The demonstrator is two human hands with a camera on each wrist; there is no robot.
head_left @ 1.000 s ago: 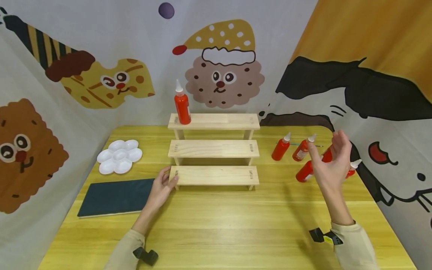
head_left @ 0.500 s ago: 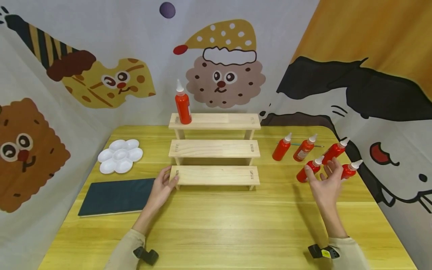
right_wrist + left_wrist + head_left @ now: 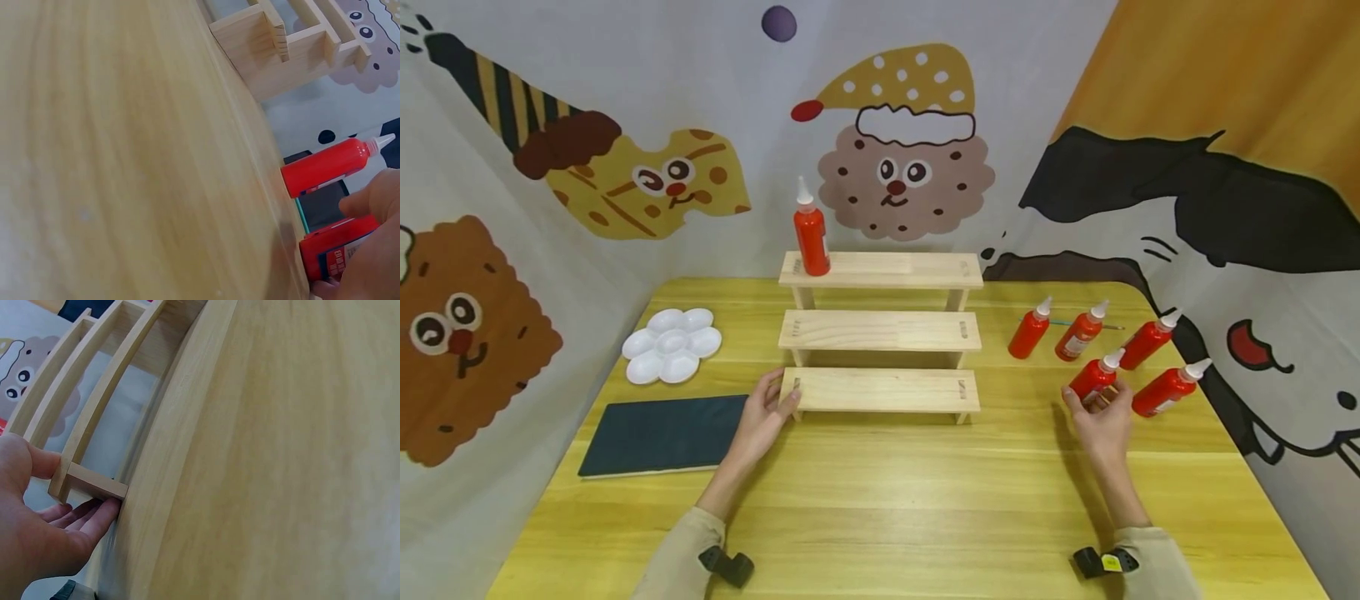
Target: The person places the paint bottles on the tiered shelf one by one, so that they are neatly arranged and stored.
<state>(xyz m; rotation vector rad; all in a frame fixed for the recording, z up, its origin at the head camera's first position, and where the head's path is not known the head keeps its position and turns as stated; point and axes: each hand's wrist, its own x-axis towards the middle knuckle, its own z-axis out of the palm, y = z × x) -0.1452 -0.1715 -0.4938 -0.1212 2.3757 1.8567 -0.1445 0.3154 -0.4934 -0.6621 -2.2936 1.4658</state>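
Observation:
A three-step wooden display stand (image 3: 880, 390) stands at the middle of the table. My left hand (image 3: 763, 423) holds the left end of its lowest step, thumb on top; in the left wrist view the fingers (image 3: 100, 520) curl under that end. On the right, my right hand (image 3: 1105, 425) grips a red paint bottle (image 3: 1092, 379) with a white pointed nozzle, thumb on the left and fingers on the right. Close around it stand similar red bottles: one nearer the stand (image 3: 1028, 333), one behind (image 3: 1078, 336), and two to the right. Another red bottle (image 3: 812, 242) stands upright on the top step's left end.
A white flower-shaped palette (image 3: 672, 346) lies at the back left. In front of it is a dark flat board (image 3: 662, 435). A thin brush (image 3: 1086, 324) lies behind the bottles. A cartoon-printed cloth (image 3: 910, 175) hangs behind the table.
My right hand has come down and left from above the bottles and now grips the front-left one. The left hand stays on the stand.

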